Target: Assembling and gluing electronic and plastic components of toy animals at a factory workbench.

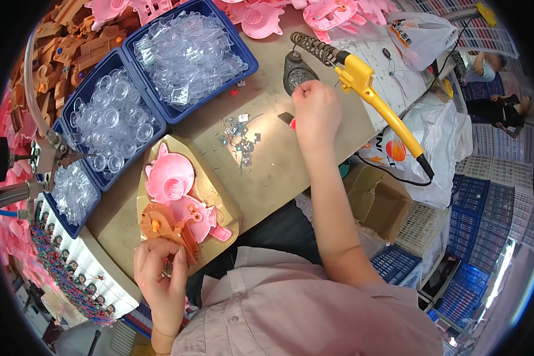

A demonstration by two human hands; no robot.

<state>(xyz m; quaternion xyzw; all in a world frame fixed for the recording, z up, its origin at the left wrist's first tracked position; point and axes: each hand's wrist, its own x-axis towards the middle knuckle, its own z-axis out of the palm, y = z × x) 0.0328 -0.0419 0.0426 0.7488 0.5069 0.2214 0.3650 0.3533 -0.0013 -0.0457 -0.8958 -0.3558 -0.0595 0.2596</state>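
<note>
My left hand (160,270) is closed at the lower left, fingertips pinched at the edge of a brown plastic housing (160,221); anything else between them is hidden. That housing rests on a gold-coloured tray (224,199), partly over a pink plastic shell (169,175) with a round ribbed opening. My right hand (317,110) is bent over the table at upper centre, its fingers curled together beside a dark metal dish (298,72). What those fingers hold, if anything, cannot be seen. Beside them a small red-and-dark object (292,123) shows partly.
A yellow soldering iron (388,110) sits in a coiled spring holder (314,47) to the right. Blue bins (171,113) of clear plastic parts stand at left. Small metal pieces (240,139) lie mid-table. Brown housings (80,50) pile up far left; wired components (71,267) line the near left.
</note>
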